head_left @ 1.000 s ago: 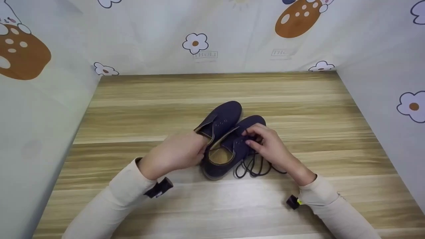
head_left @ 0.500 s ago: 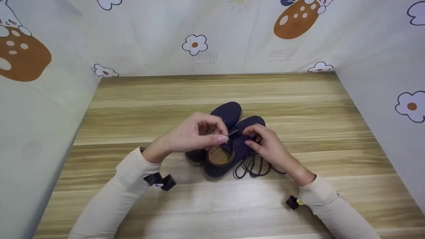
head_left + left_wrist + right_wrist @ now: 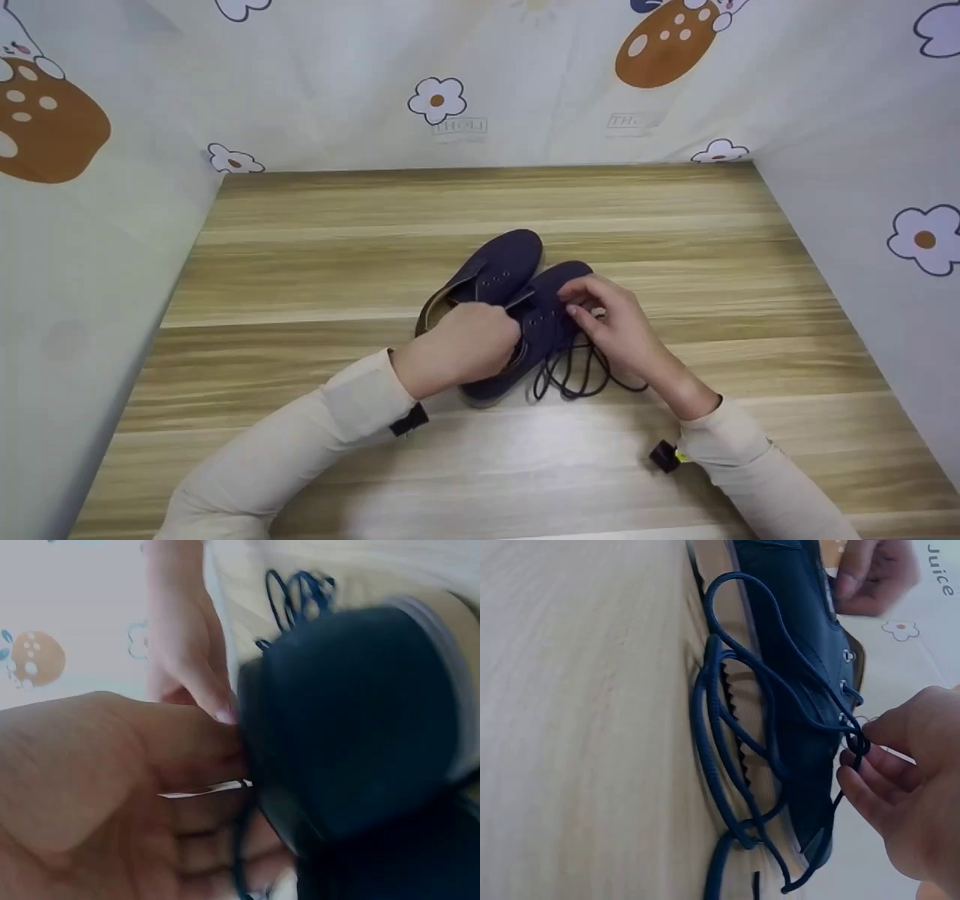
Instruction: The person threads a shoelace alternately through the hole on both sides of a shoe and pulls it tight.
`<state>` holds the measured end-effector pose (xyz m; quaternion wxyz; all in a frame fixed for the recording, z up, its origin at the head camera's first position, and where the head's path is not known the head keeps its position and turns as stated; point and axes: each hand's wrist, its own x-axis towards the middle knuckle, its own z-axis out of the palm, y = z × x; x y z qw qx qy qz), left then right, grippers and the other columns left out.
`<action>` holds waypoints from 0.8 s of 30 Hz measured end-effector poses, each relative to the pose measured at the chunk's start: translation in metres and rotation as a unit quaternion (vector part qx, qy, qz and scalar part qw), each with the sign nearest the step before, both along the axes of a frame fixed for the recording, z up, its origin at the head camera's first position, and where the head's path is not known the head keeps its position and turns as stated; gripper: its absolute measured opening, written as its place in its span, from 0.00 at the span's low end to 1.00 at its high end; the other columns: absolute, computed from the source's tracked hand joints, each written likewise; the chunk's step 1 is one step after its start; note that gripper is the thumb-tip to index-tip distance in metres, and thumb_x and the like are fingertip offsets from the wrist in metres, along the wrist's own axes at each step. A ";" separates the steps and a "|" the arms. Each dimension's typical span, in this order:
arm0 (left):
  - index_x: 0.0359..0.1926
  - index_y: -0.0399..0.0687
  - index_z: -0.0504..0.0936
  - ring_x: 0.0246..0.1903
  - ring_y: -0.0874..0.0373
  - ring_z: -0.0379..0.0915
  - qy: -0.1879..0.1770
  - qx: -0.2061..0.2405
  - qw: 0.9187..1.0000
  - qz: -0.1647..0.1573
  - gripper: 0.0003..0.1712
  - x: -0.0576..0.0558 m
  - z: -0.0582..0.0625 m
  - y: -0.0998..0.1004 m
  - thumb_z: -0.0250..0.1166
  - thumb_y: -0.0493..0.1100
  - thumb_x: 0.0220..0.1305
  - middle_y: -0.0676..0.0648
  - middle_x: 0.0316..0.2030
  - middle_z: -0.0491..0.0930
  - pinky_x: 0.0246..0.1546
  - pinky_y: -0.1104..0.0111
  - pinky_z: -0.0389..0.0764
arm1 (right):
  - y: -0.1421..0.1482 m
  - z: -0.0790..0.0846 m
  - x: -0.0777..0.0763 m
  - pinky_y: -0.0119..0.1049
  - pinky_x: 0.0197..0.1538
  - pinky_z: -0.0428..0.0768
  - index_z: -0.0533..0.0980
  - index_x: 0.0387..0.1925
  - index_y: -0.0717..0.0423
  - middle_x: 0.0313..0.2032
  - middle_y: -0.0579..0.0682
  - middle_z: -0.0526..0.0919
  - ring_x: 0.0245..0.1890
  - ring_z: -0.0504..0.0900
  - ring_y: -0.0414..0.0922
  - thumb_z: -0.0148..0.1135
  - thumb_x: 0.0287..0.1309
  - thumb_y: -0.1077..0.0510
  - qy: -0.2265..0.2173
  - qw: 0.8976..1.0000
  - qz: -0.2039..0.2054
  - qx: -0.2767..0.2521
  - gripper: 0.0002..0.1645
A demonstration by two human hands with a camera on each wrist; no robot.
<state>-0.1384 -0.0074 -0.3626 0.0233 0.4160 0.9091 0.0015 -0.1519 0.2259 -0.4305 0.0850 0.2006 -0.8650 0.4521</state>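
Two dark navy lace-up shoes lie side by side, toes pointing away: a left shoe (image 3: pixel 510 259) and a right shoe (image 3: pixel 561 279). My left hand (image 3: pixel 469 345) reaches down into the opening of the right shoe, fingers curled and tips mostly hidden; I cannot tell what they hold. In the left wrist view, a dark strand (image 3: pixel 240 855) crosses its fingers. My right hand (image 3: pixel 907 780) pinches a looped dark shoelace (image 3: pixel 859 741) between thumb and fingers, beside the eyelets (image 3: pixel 845 687). The lace's loose loops (image 3: pixel 581 379) hang along the shoe's outer side onto the table.
The wood-grain table (image 3: pixel 300 247) lies under both shoes. Pale fabric (image 3: pixel 337 90) printed with flowers and bunnies encloses its back and sides. A small black device (image 3: pixel 409 420) is strapped at the left wrist, and another black device (image 3: pixel 664 456) at the right.
My left hand went from the left shoe's opening to above the right shoe's tongue, then down into that shoe's opening. My right hand stays by the eyelets, shifting slightly right.
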 end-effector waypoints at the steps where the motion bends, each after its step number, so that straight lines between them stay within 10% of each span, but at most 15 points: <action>1: 0.27 0.41 0.83 0.25 0.49 0.82 -0.012 -0.007 1.000 0.001 0.14 0.000 0.002 0.001 0.60 0.44 0.66 0.43 0.26 0.84 0.25 0.57 0.83 | 0.001 0.002 0.000 0.28 0.43 0.81 0.81 0.43 0.56 0.41 0.48 0.86 0.39 0.82 0.35 0.63 0.59 0.70 0.008 1.000 -0.005 -0.006 0.11; 7: 0.28 0.41 0.84 0.28 0.47 0.82 -0.085 0.013 0.996 0.001 0.17 -0.003 0.007 0.002 0.61 0.49 0.68 0.41 0.28 0.85 0.33 0.54 0.84 | 0.007 0.015 0.001 0.26 0.53 0.77 0.83 0.43 0.53 0.43 0.50 0.84 0.46 0.80 0.41 0.59 0.51 0.80 0.119 0.993 0.001 0.010 0.24; 14: 0.36 0.39 0.79 0.29 0.46 0.84 -0.091 0.065 0.994 0.013 0.09 -0.002 -0.002 0.003 0.56 0.41 0.70 0.40 0.29 0.84 0.29 0.56 0.84 | 0.010 0.034 -0.002 0.33 0.50 0.74 0.83 0.44 0.53 0.42 0.54 0.82 0.45 0.78 0.49 0.61 0.54 0.78 0.262 0.962 -0.032 0.071 0.22; 24: 0.40 0.46 0.79 0.34 0.51 0.83 -0.023 0.144 0.989 0.025 0.05 -0.004 -0.014 0.007 0.61 0.42 0.67 0.47 0.34 0.84 0.35 0.58 0.84 | 0.002 0.063 -0.002 0.23 0.45 0.80 0.81 0.42 0.65 0.37 0.53 0.78 0.38 0.79 0.36 0.62 0.52 0.79 0.197 0.971 -0.026 -0.133 0.16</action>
